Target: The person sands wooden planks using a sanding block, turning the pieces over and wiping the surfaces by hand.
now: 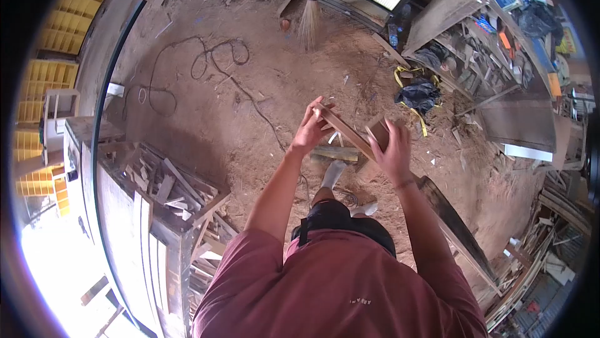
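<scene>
In the head view, my left hand [309,130] is closed around the upper end of a narrow wooden strip [347,132]. The strip slants down to the right, toward my other hand. A short flat wooden block [377,130] is gripped in my right hand [395,155], its thumb side near the strip's lower end. Whether the block and strip touch is hard to make out. Below both hands, a piece of wood [336,153] lies on the dirt floor by my foot.
A dark cable [215,66] curls over the floor at left. A broom [309,22] stands ahead. Wood scraps [165,185] fill a wooden bin on the left. At right are a cluttered shelf [447,22], a black bag [417,95] with yellow straps, and a dark plank [459,225].
</scene>
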The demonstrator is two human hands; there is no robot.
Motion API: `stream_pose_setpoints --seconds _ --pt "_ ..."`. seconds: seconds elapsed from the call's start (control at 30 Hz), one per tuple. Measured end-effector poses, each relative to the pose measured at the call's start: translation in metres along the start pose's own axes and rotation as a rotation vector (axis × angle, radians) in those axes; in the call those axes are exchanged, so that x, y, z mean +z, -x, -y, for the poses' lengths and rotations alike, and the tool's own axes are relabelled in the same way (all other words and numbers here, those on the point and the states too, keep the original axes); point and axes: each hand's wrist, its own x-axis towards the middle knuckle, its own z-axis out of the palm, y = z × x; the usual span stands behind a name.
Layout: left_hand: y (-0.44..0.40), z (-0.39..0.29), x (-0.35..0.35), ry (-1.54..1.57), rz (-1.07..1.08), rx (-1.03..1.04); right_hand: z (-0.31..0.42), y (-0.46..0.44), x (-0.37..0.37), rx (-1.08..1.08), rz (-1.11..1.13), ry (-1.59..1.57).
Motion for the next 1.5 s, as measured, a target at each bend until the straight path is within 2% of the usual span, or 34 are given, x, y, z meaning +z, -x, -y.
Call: stream_pose_setpoints --seconds 0.03,0.07,0.13,0.17,0.23,0.27,0.33,0.37,0.43,0.47,0.5,0.57,0.6,0.7,0.73,0.8,0.83,0.9,0.93,0.97,1.03,1.2,1.33,1.4,1.43,1.5 --pt "-0.001 0.0 0.003 -0.003 0.014 -0.008 -0.013 0.033 -0.016 0.054 0.062 0.038" --pt "-0.003 0.0 0.003 -0.052 -0.084 -0.035 -0.023 0.065 -0.032 0.108 0.124 0.076" --pt "-0.008 0.002 -0.001 -0.193 -0.233 -0.067 -0.031 0.121 -0.061 0.227 0.149 0.026" --pt "-0.01 0.004 -0.005 -0.201 -0.213 -0.08 -0.032 0.146 -0.07 0.248 0.135 0.032" --pt "-0.01 0.002 -0.008 -0.77 -0.328 0.071 -0.032 0.191 -0.077 0.434 0.138 0.102" --pt "-0.011 -0.001 -0.005 -0.781 -0.3 0.068 -0.032 0.208 -0.075 0.455 0.118 0.106" --pt "-0.005 -0.011 0.011 -1.522 -0.376 0.48 -0.031 0.232 -0.072 0.59 -0.014 0.107" --pt "-0.003 -0.014 0.017 -1.528 -0.344 0.481 -0.031 0.239 -0.07 0.614 -0.029 0.109" --pt "-0.001 -0.019 0.029 -1.836 -0.389 0.598 -0.03 0.24 -0.066 0.592 -0.113 0.169" --pt "0.003 -0.023 0.034 -1.962 -0.305 0.483 -0.029 0.24 -0.064 0.625 -0.126 0.177" --pt "0.009 -0.02 0.038 -1.965 -0.261 0.483 -0.031 0.241 -0.062 0.659 -0.114 0.115" --pt "0.019 -0.012 0.048 -2.289 -0.029 0.38 -0.034 0.247 -0.057 0.712 -0.12 0.056" --pt "0.026 -0.007 0.062 -2.263 0.043 0.233 -0.035 0.251 -0.054 0.669 -0.131 0.069" --pt "0.043 0.025 0.087 -2.259 0.238 0.196 -0.033 0.248 -0.052 0.628 -0.182 0.061" --pt "0.048 0.038 0.093 -2.262 0.269 0.204 -0.028 0.243 -0.057 0.643 -0.174 0.054" --pt "0.056 0.062 0.105 -2.139 0.549 0.224 -0.032 0.247 -0.055 0.61 -0.214 0.032" --pt "0.061 0.074 0.112 -2.138 0.587 0.234 -0.031 0.25 -0.056 0.635 -0.232 0.041" --pt "0.063 0.098 0.128 -2.124 0.855 0.384 -0.028 0.252 -0.057 0.697 -0.189 -0.08" --pt "0.063 0.106 0.145 -2.081 0.955 0.32 -0.029 0.259 -0.057 0.698 -0.216 -0.056" --pt "0.062 0.119 0.15 -2.055 1.032 0.354 -0.029 0.267 -0.058 0.745 -0.258 -0.022" --pt "0.041 0.163 0.16 -2.271 1.288 0.726 -0.029 0.296 -0.069 0.9 -0.382 -0.045" --pt "0.027 0.229 0.229 -2.132 1.558 0.883 -0.03 0.398 -0.099 1.18 -0.587 0.111" --pt "0.022 0.283 0.284 -2.071 1.82 1.011 -0.026 0.493 -0.093 1.392 -0.718 0.16" --pt "0.027 0.314 0.311 -2.015 1.898 1.081 -0.017 0.541 -0.085 1.589 -0.687 0.129" --pt "0.031 0.332 0.326 -1.997 1.931 1.108 -0.013 0.564 -0.083 1.605 -0.725 0.145" --pt "0.043 0.367 0.354 -1.973 1.975 1.166 -0.004 0.608 -0.078 1.79 -0.636 0.015"
